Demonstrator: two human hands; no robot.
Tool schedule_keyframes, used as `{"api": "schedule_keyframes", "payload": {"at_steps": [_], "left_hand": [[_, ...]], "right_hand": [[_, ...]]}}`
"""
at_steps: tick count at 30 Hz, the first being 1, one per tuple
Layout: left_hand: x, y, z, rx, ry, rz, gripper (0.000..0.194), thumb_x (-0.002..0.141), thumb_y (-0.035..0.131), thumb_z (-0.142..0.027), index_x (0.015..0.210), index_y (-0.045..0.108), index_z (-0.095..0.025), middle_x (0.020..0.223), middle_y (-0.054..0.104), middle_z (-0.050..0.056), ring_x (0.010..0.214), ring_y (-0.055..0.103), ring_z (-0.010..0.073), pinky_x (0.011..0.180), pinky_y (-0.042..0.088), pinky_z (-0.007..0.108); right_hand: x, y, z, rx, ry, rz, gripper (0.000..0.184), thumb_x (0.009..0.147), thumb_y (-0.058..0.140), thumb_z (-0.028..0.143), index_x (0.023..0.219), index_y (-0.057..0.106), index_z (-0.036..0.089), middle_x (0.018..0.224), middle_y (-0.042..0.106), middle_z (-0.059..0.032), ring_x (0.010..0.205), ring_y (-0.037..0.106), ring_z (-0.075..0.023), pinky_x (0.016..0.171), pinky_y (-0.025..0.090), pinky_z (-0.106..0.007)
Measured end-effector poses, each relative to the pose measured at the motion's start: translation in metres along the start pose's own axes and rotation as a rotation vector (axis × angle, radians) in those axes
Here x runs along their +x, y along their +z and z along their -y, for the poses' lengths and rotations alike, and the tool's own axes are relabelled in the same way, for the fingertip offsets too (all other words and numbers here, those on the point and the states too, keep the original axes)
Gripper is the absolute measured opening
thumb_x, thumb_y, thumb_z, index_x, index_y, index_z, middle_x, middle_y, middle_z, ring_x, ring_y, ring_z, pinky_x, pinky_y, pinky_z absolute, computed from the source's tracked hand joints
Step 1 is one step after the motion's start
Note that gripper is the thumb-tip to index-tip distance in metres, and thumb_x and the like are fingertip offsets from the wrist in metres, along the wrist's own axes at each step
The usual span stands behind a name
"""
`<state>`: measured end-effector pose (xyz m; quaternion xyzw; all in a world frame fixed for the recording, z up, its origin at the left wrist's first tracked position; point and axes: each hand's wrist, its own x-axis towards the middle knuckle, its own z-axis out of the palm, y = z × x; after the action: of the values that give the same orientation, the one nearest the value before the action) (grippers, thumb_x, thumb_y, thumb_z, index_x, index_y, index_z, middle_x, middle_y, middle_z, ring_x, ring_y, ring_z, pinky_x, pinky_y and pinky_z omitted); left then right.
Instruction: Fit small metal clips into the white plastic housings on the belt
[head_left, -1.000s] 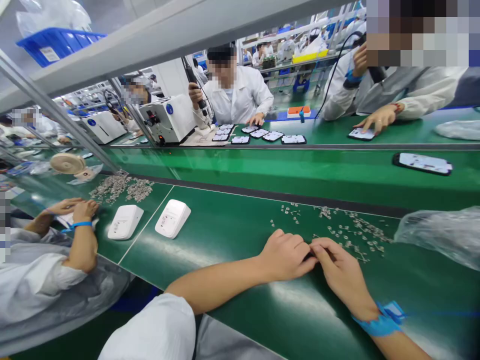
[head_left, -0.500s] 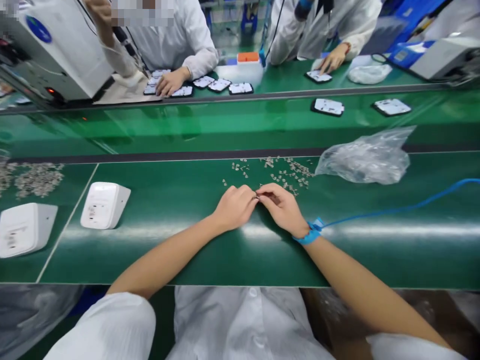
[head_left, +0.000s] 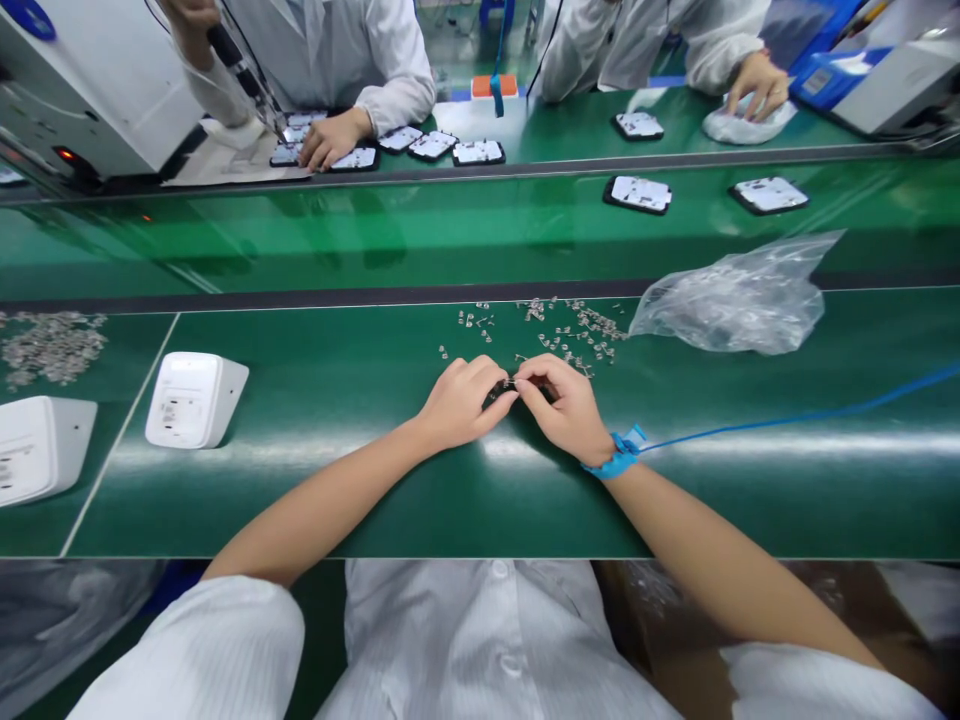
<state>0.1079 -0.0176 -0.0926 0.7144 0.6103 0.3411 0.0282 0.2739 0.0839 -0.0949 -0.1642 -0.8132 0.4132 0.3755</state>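
My left hand (head_left: 466, 402) and my right hand (head_left: 564, 412) meet at their fingertips over the green bench (head_left: 360, 370). Between them is a small metal part (head_left: 510, 383), pinched by the fingers of both hands; its exact kind is too small to make out. A blue wrist strap (head_left: 616, 458) circles my right wrist, its cord running off to the right. Just beyond my fingers lie scattered small metal pieces (head_left: 577, 330), like those in the hands.
A clear plastic bag (head_left: 731, 305) lies right of the pieces. White plastic housings (head_left: 191, 400) and a heap of metal pieces (head_left: 56, 345) are at left. Across the green belt (head_left: 375, 235), carrying black-and-white panels (head_left: 637, 194), two people in white coats work.
My left fingers have opened slightly around the held part, showing a dark gap. Across the belt, one person's hand has moved from a panel to a plastic bag. The view has shifted slightly.
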Motion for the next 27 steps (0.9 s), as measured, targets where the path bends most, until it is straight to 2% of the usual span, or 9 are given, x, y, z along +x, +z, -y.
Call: {"api": "schedule_keyframes", "payload": {"at_steps": [5, 9, 12, 18, 23, 27], "left_hand": [[-0.0002, 0.0001, 0.0009, -0.033, -0.016, -0.069, 0.024, 0.1, 0.05, -0.04, 0.096, 0.058, -0.018, 0.089, 0.065, 0.003, 0.075, 0.056, 0.0142, 0.072, 0.039, 0.032], [0.0, -0.0002, 0.0013, -0.077, -0.014, -0.094, 0.036, 0.096, 0.057, -0.053, 0.098, 0.058, -0.017, 0.087, 0.064, 0.002, 0.072, 0.056, 0.0131, 0.072, 0.041, 0.031], [0.0005, -0.0008, 0.0013, -0.086, -0.033, -0.087, 0.042, 0.095, 0.056, -0.059, 0.096, 0.059, -0.017, 0.086, 0.064, 0.002, 0.071, 0.055, 0.0126, 0.072, 0.041, 0.031], [0.0023, -0.0012, 0.002, -0.12, -0.056, -0.081, 0.033, 0.1, 0.053, -0.049, 0.092, 0.061, -0.018, 0.082, 0.063, 0.001, 0.072, 0.054, 0.0124, 0.072, 0.041, 0.03], [0.0032, -0.0029, 0.0031, -0.201, -0.081, -0.047, 0.027, 0.098, 0.055, -0.044, 0.093, 0.062, -0.019, 0.082, 0.061, 0.001, 0.069, 0.052, 0.0117, 0.071, 0.043, 0.029], [0.0034, -0.003, 0.0043, -0.186, -0.064, -0.006, 0.02, 0.098, 0.055, -0.037, 0.096, 0.063, -0.019, 0.083, 0.063, 0.002, 0.073, 0.055, 0.013, 0.074, 0.044, 0.03]], "right_hand": [[-0.0002, -0.0013, 0.0021, -0.048, -0.034, -0.057, 0.006, 0.098, 0.061, 0.021, 0.094, 0.065, 0.022, 0.089, 0.066, -0.0033, 0.08, 0.061, -0.0175, 0.069, 0.05, -0.032], [-0.0001, -0.0018, 0.0031, -0.108, -0.098, -0.103, 0.006, 0.096, 0.063, 0.018, 0.094, 0.066, 0.022, 0.088, 0.067, -0.0031, 0.078, 0.062, -0.017, 0.066, 0.051, -0.031], [-0.0011, -0.0003, 0.0038, -0.155, -0.162, -0.109, 0.007, 0.096, 0.064, 0.016, 0.096, 0.066, 0.022, 0.088, 0.068, -0.0035, 0.077, 0.062, -0.0169, 0.066, 0.052, -0.031], [-0.0042, 0.0028, 0.0042, -0.218, -0.274, -0.067, 0.012, 0.097, 0.06, 0.013, 0.102, 0.066, 0.023, 0.092, 0.069, -0.0047, 0.084, 0.066, -0.0187, 0.073, 0.056, -0.033], [-0.0044, 0.0019, 0.0051, -0.24, -0.266, -0.101, 0.009, 0.098, 0.061, 0.016, 0.101, 0.066, 0.023, 0.093, 0.07, -0.0052, 0.085, 0.067, -0.0191, 0.075, 0.057, -0.034], [-0.0038, 0.0006, 0.0081, -0.203, -0.223, -0.121, 0.008, 0.098, 0.061, 0.018, 0.098, 0.067, 0.023, 0.092, 0.072, -0.0051, 0.082, 0.068, -0.0181, 0.073, 0.057, -0.034]]}}
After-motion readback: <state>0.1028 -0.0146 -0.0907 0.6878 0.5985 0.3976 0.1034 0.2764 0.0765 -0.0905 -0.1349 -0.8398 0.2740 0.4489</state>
